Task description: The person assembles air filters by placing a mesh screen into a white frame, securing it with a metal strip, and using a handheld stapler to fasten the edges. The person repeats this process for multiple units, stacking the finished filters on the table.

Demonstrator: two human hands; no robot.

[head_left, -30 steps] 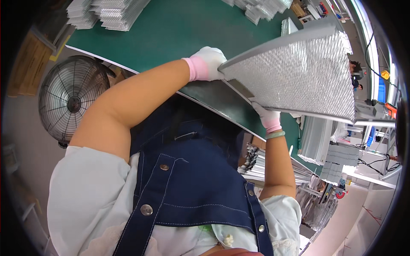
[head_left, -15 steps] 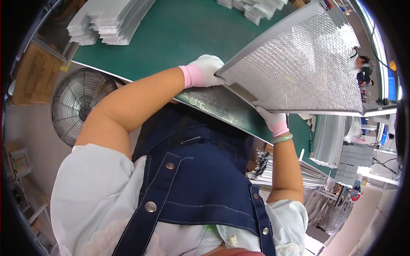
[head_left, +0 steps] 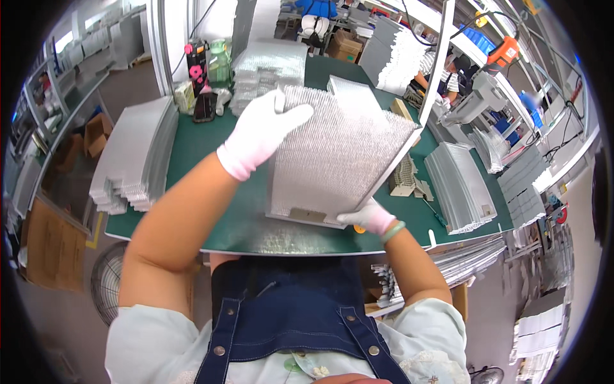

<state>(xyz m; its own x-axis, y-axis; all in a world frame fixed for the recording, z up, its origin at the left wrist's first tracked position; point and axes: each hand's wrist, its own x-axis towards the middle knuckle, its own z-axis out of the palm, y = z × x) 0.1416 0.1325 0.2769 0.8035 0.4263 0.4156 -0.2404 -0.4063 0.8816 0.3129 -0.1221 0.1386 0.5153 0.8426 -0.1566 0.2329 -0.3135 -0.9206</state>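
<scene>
A silver mesh filter panel (head_left: 339, 150) stands tilted over the green worktable, with pale metal strips along its lower and right edges and a small dull plate (head_left: 310, 216) low on its face. At its upper left edge is my left hand (head_left: 259, 131), in a white glove with a pink cuff. The thumb stretches over the mesh and the hand closes on that edge; some fingers are hidden. My right hand (head_left: 369, 216), gloved alike, grips the lower right corner, thumb in front and most other fingers out of sight.
Stacks of silver sheets stand at the left (head_left: 137, 141), the back (head_left: 272, 61) and the right (head_left: 457, 185) of the worktable (head_left: 236, 233). A phone (head_left: 204, 107) and bottles (head_left: 220, 64) sit at the back left. Below left is a fan (head_left: 109, 278); a co-worker (head_left: 448, 83) is beyond at right.
The view has swung, now taking in the whole table. The panel has come round in front of me. My left hand has moved from its lower corner to its upper left edge; my right still holds it.
</scene>
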